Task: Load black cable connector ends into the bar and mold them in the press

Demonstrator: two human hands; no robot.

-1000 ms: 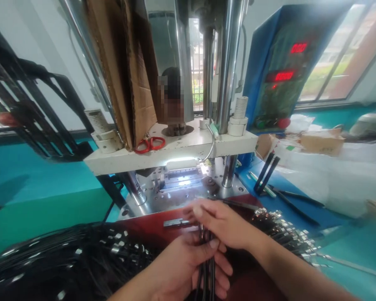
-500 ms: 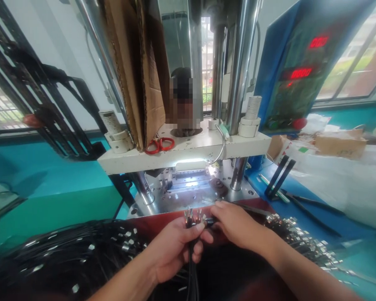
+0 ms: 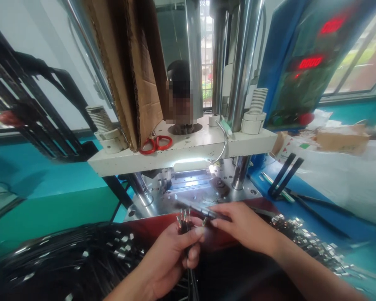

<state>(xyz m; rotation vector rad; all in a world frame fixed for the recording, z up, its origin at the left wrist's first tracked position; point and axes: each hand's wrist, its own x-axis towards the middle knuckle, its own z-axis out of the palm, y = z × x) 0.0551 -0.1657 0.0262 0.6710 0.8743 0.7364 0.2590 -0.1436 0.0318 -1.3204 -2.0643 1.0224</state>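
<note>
My left hand (image 3: 178,251) is closed around several black cables (image 3: 192,280), thumb across them. Their bare metal ends (image 3: 184,216) stick up above my fingers, and one metal end (image 3: 204,221) leans to the right by my thumb tip. My right hand (image 3: 238,221) pinches a long, slim bar (image 3: 196,207), grey at the far left and darker toward my fingers; its exact kind is unclear. The bar slants just above and behind the cable ends, in front of the press bed (image 3: 163,200). Whether it touches them I cannot tell.
A white press plate (image 3: 188,146) carries red-handled scissors (image 3: 156,144) and cardboard (image 3: 144,83). A lamp (image 3: 191,166) lights the bed. Piles of black cables lie left (image 3: 65,251) and right (image 3: 313,242). A blue control box (image 3: 313,62) stands right. Another person is visible beyond the press.
The slim bar now shows in my right hand, pointing left over the cable ends. My left hand has shifted slightly left and down with the cables. The camera view has moved slightly.
</note>
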